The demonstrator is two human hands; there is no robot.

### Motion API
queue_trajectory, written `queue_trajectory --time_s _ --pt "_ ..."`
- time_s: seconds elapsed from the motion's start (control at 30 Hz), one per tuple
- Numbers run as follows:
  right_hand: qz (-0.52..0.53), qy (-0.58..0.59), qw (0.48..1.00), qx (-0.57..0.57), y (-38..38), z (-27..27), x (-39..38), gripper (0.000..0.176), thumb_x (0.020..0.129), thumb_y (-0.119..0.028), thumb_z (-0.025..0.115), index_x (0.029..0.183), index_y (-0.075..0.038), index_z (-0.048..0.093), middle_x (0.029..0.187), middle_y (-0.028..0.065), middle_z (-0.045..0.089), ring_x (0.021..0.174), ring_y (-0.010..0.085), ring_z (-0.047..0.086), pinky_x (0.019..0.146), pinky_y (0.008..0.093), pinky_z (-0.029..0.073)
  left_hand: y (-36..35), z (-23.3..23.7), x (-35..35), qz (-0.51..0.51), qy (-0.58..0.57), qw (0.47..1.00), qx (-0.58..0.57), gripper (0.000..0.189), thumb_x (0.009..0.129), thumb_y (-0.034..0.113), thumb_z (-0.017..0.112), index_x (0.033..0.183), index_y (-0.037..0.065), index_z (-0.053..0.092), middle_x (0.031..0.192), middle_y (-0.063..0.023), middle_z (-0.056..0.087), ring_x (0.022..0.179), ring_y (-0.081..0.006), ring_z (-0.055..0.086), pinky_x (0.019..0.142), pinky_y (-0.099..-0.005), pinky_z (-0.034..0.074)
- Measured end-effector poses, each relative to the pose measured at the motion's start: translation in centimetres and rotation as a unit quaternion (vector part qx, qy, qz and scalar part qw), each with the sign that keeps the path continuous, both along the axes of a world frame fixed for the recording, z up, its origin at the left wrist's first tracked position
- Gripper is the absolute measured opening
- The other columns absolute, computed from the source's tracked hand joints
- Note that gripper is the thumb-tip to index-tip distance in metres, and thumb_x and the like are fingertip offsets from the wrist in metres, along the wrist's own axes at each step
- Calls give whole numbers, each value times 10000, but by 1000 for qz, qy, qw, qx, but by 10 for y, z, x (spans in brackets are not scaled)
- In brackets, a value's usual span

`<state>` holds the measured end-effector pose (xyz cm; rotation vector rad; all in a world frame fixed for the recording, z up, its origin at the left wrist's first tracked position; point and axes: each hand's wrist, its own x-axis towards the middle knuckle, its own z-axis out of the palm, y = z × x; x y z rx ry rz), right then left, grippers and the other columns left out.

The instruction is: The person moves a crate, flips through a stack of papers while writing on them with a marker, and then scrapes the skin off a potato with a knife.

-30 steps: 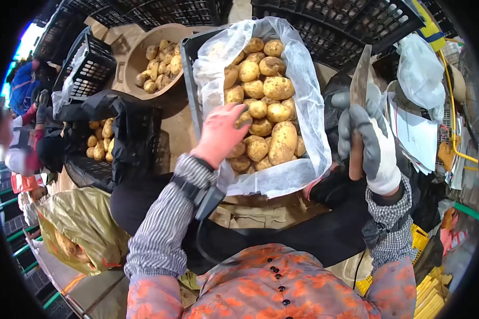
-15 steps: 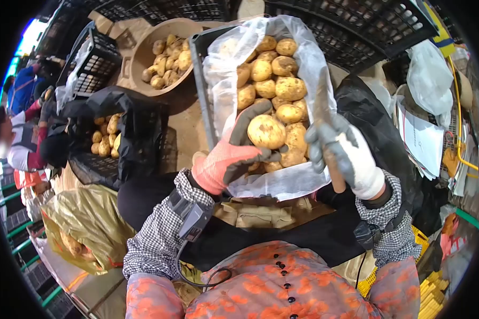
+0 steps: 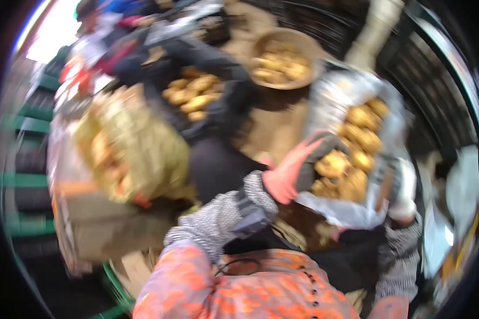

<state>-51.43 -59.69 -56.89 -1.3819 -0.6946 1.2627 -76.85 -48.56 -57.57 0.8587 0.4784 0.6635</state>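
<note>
In a pink-and-grey glove, my left hand (image 3: 298, 165) is closed around a potato (image 3: 332, 164) at the near left side of a crate. Translucent plastic liner (image 3: 340, 213) covers the crate's inside, with several potatoes (image 3: 363, 135) piled in it. At the right side of the crate, my right hand (image 3: 403, 186) wears a white-and-grey glove and grips a long, narrow brown tool (image 3: 382, 195). Motion blurs the tool, and its exact kind does not show.
Beyond the crate sits a round tan basin (image 3: 282, 82) of potatoes. To the left are a black-lined crate (image 3: 231, 87) of potatoes and a yellowish plastic bag (image 3: 157, 154). Black crates (image 3: 431, 80) stand at the right. A person (image 3: 117, 53) is at the far left.
The view has swung left, so the crate and both hands appear farther right. My left hand keeps the potato and my right hand keeps the brown tool.
</note>
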Motion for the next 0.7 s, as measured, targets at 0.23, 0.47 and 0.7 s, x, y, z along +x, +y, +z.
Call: queue_trajectory --time_s 0.23,0.47,0.7 --pt "-2 27 987 162 57 -4 35 370 974 -338 437 1224 -72 500 823 -98 453 669 8 407 604 150 350 -9 88 -189 248 -222 942 36 385 930 245 536 1253 45 476 1206 -131 556 1110 -263 552 907 -366 479" --pt "-170 -20 981 95 36 2 18 385 962 -364 460 1249 -111 512 907 -97 517 718 4 451 644 150 366 -44 213 -405 642 -217 677 286 366 871 317 638 1011 -7 540 1027 -179 612 978 -296 616 926 -409 509" --pt "-174 41 978 109 5 -2 65 376 969 -354 447 1245 -107 510 866 -76 475 714 43 445 657 209 398 -12 87 -315 226 -446 864 51 433 975 291 427 1324 34 436 1253 -138 538 1139 -293 526 1059 -407 373"
